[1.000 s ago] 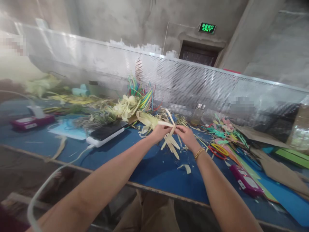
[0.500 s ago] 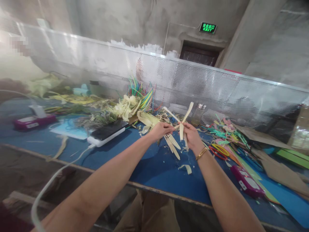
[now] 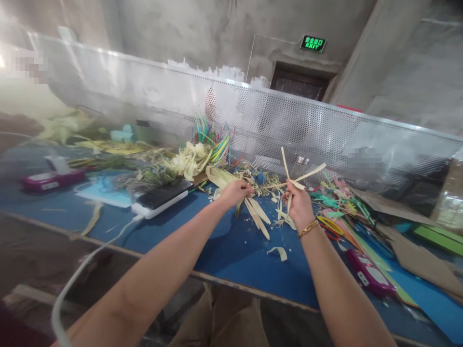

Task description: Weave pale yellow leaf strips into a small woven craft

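Right hand (image 3: 298, 205) and strips (image 3: 293, 182) now farther right

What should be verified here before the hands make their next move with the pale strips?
1. Right hand grips the crossed strips at their crossing: ok.
2. Left hand closed on the hanging strips: ok.
3. The two bundles free of each other: cannot tell; a thin strand may link them.
4. Scissors lying untouched on the table, right of the right wrist: ok.
5. Phone away from both hands: ok.
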`<state>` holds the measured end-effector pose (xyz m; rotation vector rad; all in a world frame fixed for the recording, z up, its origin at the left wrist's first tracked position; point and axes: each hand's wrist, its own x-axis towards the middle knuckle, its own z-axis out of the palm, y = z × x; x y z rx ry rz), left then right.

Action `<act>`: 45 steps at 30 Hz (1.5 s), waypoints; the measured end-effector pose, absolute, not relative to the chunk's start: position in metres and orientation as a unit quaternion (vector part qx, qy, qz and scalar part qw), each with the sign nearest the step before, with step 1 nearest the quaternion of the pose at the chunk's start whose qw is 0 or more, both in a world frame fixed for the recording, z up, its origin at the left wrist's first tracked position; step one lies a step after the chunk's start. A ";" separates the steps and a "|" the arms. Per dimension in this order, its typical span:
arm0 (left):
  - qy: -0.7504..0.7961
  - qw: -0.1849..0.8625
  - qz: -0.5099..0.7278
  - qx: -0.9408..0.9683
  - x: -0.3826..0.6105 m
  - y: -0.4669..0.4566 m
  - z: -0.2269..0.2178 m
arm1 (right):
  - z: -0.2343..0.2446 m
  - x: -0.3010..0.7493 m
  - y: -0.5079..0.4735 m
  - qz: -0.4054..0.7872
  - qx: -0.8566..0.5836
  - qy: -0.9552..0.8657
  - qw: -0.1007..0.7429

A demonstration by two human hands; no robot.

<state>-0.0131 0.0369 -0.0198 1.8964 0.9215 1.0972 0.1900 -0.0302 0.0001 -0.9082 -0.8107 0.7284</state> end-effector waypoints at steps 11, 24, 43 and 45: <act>0.268 0.533 0.442 0.670 -0.003 0.016 -0.008 | -0.007 0.167 -0.037 0.133 -0.476 -0.599 0.630; 0.199 0.554 0.461 0.665 0.000 0.010 -0.010 | -0.003 0.149 -0.050 0.138 -0.467 -0.710 0.509; 0.220 0.632 0.438 0.600 0.006 0.004 -0.011 | -0.004 0.159 -0.040 0.153 -0.469 -0.659 0.568; 0.222 0.650 0.417 0.595 0.005 0.003 -0.010 | -0.003 0.158 -0.041 0.157 -0.477 -0.654 0.566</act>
